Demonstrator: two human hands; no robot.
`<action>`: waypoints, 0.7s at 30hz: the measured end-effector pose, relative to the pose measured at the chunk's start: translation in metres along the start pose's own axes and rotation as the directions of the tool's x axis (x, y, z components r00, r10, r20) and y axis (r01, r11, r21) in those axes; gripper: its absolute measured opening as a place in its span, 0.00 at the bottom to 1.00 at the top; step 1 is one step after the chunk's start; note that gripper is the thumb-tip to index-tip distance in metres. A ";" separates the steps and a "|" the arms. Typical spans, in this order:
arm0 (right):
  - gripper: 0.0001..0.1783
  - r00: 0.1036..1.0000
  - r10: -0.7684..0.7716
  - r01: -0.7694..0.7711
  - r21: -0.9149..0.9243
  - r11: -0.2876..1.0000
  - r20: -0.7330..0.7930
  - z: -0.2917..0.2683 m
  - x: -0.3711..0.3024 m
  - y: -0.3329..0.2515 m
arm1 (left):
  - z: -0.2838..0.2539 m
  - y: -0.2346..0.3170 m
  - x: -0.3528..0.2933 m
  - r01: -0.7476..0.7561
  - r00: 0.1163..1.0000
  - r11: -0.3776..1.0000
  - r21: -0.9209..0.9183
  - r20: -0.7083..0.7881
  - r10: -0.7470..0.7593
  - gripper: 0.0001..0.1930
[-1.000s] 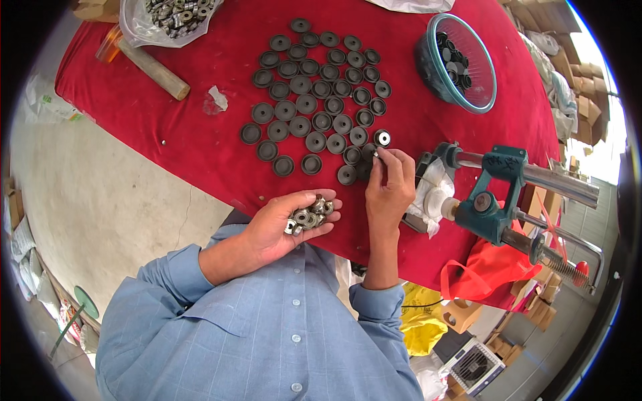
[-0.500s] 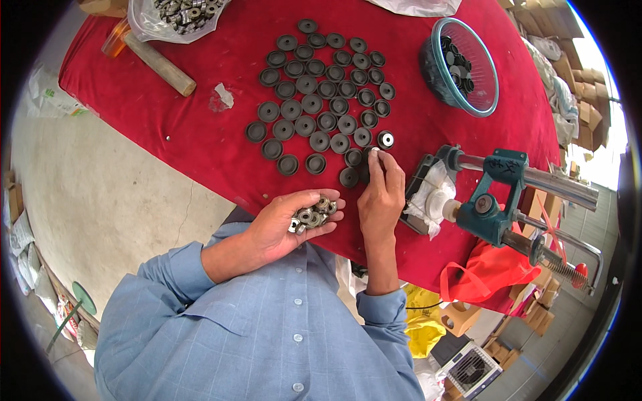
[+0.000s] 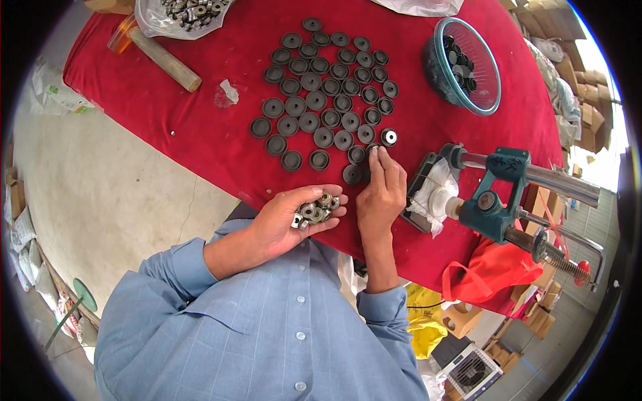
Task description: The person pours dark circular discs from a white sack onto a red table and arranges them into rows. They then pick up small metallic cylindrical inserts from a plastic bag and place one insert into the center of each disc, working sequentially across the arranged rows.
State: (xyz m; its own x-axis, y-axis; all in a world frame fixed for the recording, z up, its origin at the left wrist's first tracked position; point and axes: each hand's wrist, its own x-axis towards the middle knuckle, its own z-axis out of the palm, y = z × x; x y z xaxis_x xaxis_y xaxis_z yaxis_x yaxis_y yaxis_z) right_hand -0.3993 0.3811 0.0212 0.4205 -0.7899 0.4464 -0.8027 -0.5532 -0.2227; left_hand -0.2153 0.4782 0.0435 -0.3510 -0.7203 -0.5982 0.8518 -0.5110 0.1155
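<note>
While a red cloth-covered counter (image 3: pixel 221 144) fills the far side, a green metal hand press (image 3: pixel 491 224) stands at its right. The left hand (image 3: pixel 274 224) lies palm up, cupped. The right hand (image 3: pixel 382 194), nearer the press, points away, fingers together, tips lowered; whether they pinch anything cannot be told. From those fingertips, shallow round black discs (image 3: pixel 292 160), without a long axis, spread far and left. Small silver metal bearings (image 3: pixel 309 211) rest in the left palm; one more sits on a disc just beyond, rightward.

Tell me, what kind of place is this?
It looks like a small workshop, maybe partly a storeroom: a green hand press stands on a red cloth, dozens of round black parts are spread out, and cardboard boxes are piled at the right.
</note>
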 end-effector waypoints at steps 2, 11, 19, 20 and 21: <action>0.26 1.000 0.008 -0.008 -0.007 1.000 0.019 -0.004 0.003 -0.002 | 0.004 -0.001 0.000 0.012 1.000 1.000 -0.006 -0.028 -0.012 0.22; 0.20 0.977 0.092 -0.180 0.516 0.838 0.191 -0.060 -0.004 -0.030 | 0.000 -0.003 0.002 -0.027 0.999 0.998 -0.052 0.023 0.028 0.22; 0.21 0.975 -0.141 0.071 0.359 0.931 0.174 -0.049 -0.021 -0.034 | -0.002 -0.005 0.003 -0.028 0.999 0.996 -0.083 0.041 0.031 0.21; 0.20 0.974 -0.146 0.077 0.353 0.932 0.173 -0.049 -0.021 -0.034 | -0.002 -0.005 0.004 -0.028 0.998 0.996 -0.084 0.046 0.032 0.21; 0.21 0.973 -0.142 0.068 0.363 0.929 0.181 -0.049 -0.021 -0.033 | -0.002 -0.005 0.004 -0.025 0.999 0.996 -0.080 0.044 0.028 0.21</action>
State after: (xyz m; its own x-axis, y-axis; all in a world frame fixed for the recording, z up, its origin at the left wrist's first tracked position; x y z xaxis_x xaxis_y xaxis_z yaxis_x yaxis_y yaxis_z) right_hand -0.4022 0.4292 0.0619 0.5999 -0.7380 0.3089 -0.5638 -0.6639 -0.4914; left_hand -0.2202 0.4788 0.0388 -0.3433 -0.7543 -0.5596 0.8886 -0.4537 0.0665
